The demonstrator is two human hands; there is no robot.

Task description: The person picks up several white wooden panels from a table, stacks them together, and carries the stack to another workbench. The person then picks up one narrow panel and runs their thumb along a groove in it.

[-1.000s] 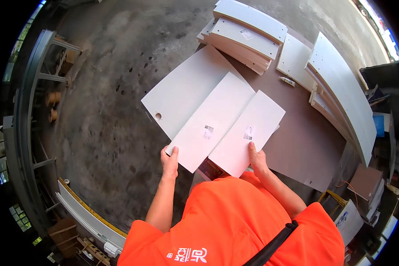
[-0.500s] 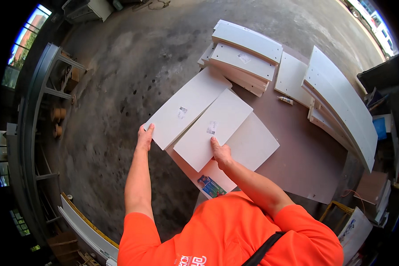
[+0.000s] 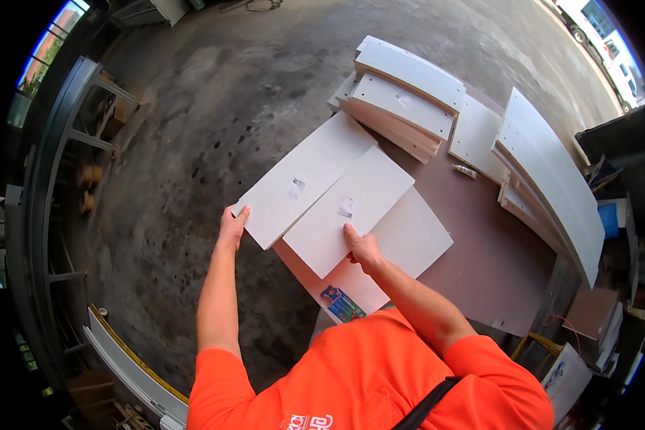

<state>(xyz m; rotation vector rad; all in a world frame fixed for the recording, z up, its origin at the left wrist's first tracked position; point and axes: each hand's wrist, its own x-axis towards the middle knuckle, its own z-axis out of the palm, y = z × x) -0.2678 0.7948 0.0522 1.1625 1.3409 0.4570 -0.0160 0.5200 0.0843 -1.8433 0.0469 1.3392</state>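
Note:
Two white rectangular boards lie side by side with their long edges against each other, each carrying a small printed label. My left hand (image 3: 233, 225) grips the left board (image 3: 315, 161) at its near left corner, thumb on top and fingers underneath. On the right board (image 3: 371, 185), my right hand (image 3: 365, 251) holds the near edge, its thumb on the face close to the label and its other fingers mostly hidden below. A larger pale panel (image 3: 417, 231) shows from under the right board. By my waist a blue and green printed card (image 3: 342, 304) rests on that panel.
The brown tabletop (image 3: 491, 265) carries a stack of curved white panels (image 3: 412, 68) at the back and long curved panels (image 3: 552, 175) at the right. A small glue-like tube (image 3: 465, 171) lies between them. A metal frame (image 3: 46, 193) stands at the left.
The gap between the two boards has narrowed, and their long edges now meet. Both hands keep their holds. The whole view has shifted slightly.

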